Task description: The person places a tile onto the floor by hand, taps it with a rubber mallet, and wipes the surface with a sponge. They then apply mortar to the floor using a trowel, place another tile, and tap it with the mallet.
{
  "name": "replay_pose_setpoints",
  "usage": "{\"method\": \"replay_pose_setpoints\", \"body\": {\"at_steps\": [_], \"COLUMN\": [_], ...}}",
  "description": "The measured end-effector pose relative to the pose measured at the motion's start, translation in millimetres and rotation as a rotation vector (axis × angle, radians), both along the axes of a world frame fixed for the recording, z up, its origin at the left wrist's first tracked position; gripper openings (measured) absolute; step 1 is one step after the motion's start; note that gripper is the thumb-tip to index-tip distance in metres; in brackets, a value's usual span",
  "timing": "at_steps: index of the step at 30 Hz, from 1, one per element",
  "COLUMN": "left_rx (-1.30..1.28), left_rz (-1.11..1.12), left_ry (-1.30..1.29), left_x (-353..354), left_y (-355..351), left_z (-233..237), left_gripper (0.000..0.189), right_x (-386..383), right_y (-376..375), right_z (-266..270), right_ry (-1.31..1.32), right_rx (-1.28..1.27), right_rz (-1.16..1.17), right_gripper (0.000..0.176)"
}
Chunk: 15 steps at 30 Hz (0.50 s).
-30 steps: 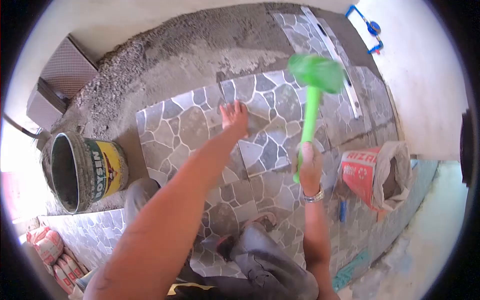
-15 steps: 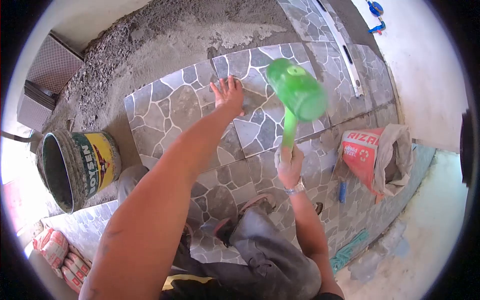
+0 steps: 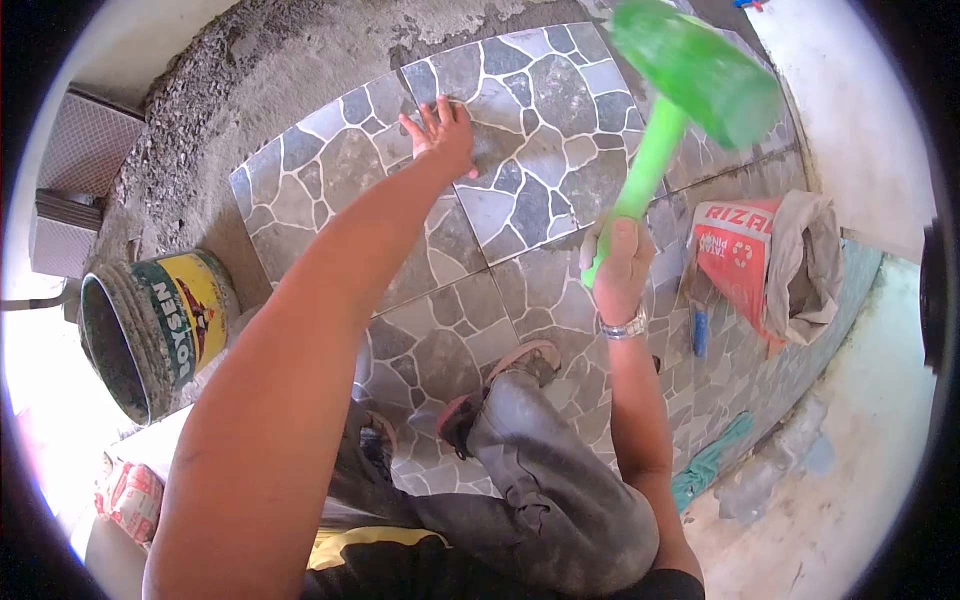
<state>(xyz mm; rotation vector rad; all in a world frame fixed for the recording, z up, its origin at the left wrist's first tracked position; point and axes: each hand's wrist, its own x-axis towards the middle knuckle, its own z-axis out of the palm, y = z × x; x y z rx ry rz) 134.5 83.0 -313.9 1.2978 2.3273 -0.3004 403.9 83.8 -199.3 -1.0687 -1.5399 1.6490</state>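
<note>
My left hand (image 3: 442, 138) lies with its fingers spread on a stone-patterned floor tile (image 3: 555, 95), across the joint with the tile beside it. My right hand (image 3: 618, 262) is wrapped round the handle of a green mallet (image 3: 695, 75), with a metal watch on that wrist. The mallet's head is raised above the tiles to the right of my left hand and looks slightly blurred. Rough grey mortar (image 3: 290, 60) borders the far edge of the tiles.
A dirty Boysen bucket (image 3: 185, 320) lies at the left, below stacked tiles (image 3: 90, 145). On the right are an open red Rizal sack (image 3: 740, 255), a blue object (image 3: 700, 332) and a green cloth (image 3: 715, 460). Red-and-white bags (image 3: 130, 498) sit at lower left.
The mallet and my right hand have moved right, and the mallet's head is higher in view. My left hand stays spread on the tiles. The camera view has shifted a little.
</note>
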Motion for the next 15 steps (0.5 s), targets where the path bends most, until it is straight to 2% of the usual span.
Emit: {"method": "replay_pose_setpoints", "body": {"at_steps": [1, 2, 3, 5, 7, 8, 10, 12, 14, 15], "left_rx": [-0.003, -0.004, -0.002, 0.008, 0.005, 0.005, 0.018, 0.038, 0.038, 0.029], "left_rz": [-0.002, -0.004, -0.004, 0.002, 0.009, 0.01, 0.012, 0.01, 0.009, 0.012], "left_ry": [0.005, 0.009, 0.007, 0.012, -0.015, -0.027, -0.028, -0.026, -0.028, -0.032], "left_x": [0, 1, 2, 0, 2, 2, 4, 2, 3, 4], "left_y": [0, 0, -1, 0, -1, -2, -5, 0, -3, -3], "left_z": [-1, -2, -3, -3, 4, 7, 7, 6, 1, 1], "left_gripper": [0.124, 0.125, 0.124, 0.124, 0.121, 0.12, 0.119, 0.118, 0.118, 0.118], "right_x": [0, 9, 22, 28, 27, 27, 24, 12, 33, 44], "right_y": [1, 2, 3, 5, -3, -1, -2, -8, -17, -21], "right_z": [-2, -32, -86, -113, -104, -97, -65, -9, -45, -71], "right_ry": [0.061, -0.101, -0.261, -0.477, -0.587, -0.471, -0.415, -0.267, -0.137, -0.215], "right_rx": [0.013, 0.167, 0.323, 0.389, 0.193, 0.079, 0.204, 0.013, 0.085, 0.122], "right_rz": [-0.027, 0.001, 0.031, 0.068, 0.08, 0.071, 0.126, 0.096, 0.104, 0.126], "right_gripper": [0.049, 0.049, 0.049, 0.047, 0.045, 0.043, 0.041, 0.042, 0.043, 0.044]}}
